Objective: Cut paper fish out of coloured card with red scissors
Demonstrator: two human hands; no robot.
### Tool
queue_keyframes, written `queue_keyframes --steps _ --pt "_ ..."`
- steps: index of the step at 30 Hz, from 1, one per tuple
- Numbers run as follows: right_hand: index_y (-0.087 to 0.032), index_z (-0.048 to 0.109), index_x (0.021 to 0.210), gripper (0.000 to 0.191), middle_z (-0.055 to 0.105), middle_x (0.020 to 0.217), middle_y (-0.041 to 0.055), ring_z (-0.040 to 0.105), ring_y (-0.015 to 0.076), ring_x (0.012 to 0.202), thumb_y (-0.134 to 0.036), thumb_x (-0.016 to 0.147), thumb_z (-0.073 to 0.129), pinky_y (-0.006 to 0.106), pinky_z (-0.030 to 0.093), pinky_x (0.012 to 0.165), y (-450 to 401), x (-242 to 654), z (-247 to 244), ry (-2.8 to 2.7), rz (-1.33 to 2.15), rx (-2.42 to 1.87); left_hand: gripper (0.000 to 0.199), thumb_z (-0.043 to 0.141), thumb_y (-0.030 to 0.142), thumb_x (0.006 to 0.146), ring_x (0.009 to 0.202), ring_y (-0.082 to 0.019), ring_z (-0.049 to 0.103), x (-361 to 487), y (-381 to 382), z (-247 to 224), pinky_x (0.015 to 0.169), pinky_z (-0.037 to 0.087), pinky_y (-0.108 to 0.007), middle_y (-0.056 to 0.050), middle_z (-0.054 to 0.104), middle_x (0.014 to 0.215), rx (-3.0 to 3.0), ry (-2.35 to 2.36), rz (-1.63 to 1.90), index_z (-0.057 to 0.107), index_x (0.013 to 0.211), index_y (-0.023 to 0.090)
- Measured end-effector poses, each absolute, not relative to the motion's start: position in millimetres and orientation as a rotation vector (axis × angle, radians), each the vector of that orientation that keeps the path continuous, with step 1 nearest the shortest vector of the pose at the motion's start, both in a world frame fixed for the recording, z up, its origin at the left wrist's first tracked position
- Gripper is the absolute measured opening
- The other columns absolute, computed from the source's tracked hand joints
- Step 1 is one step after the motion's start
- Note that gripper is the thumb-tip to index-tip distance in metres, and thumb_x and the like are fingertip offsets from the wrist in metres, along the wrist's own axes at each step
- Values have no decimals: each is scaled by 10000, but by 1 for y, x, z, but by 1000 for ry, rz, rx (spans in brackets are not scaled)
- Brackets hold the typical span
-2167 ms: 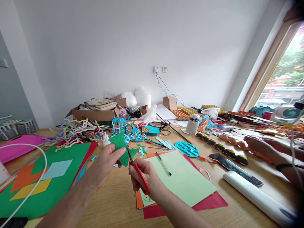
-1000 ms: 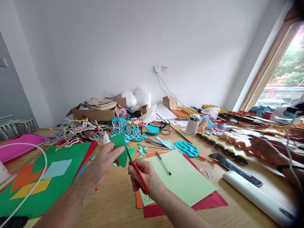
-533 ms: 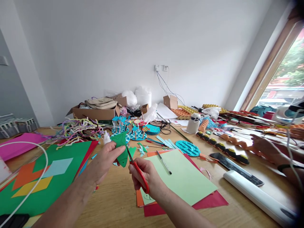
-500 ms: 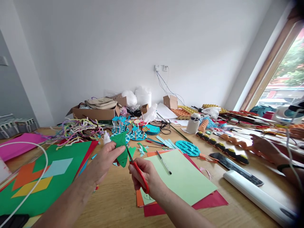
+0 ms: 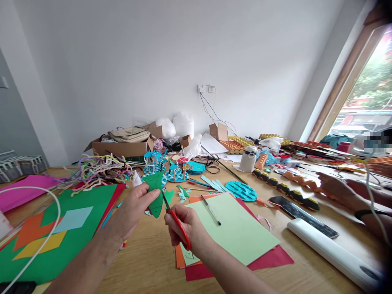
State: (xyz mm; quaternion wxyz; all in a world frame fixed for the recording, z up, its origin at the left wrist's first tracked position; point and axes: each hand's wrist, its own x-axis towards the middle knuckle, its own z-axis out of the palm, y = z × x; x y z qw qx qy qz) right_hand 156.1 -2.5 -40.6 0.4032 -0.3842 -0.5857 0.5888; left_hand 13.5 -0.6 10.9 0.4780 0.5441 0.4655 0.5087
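Presently left hand (image 5: 136,208) pinches green paper fish (image 5: 156,205); right hand (image 5: 192,226) grips scissors (image 5: 179,222) at its edge; surface (image 5: 147,253) showing below.

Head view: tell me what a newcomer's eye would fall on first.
Likely the red-handled scissors in the right hand, mid-view, their blades at the edge of the green paper fish in the left hand. Next, the big green sheet at lower left, with orange, blue and yellow paper pieces on it. Then the pale green sheet right of centre, a pen lying on it.
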Motion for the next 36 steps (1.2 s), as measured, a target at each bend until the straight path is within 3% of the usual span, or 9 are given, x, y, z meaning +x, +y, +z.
queue_keyframes --steps 17,36 --pt "-188 440 603 328 438 343 -81 401 58 275 -480 692 560 144 282 287 -3 154 -40 -1483 1484 -1006 274 625 399 696 537 -102 425 10 3 6 541 366 -237 67 505 539 1304 1077 1209 464 616 192" --pt "-189 434 609 381 439 359 -80 403 62 292 -537 649 585 161 315 310 -2 155 -39 -1478 1481 -966 302 642 390 672 505 -94 399 10 1 9 504 348 -220 80 475 506 1308 1091 1191 422 585 202"
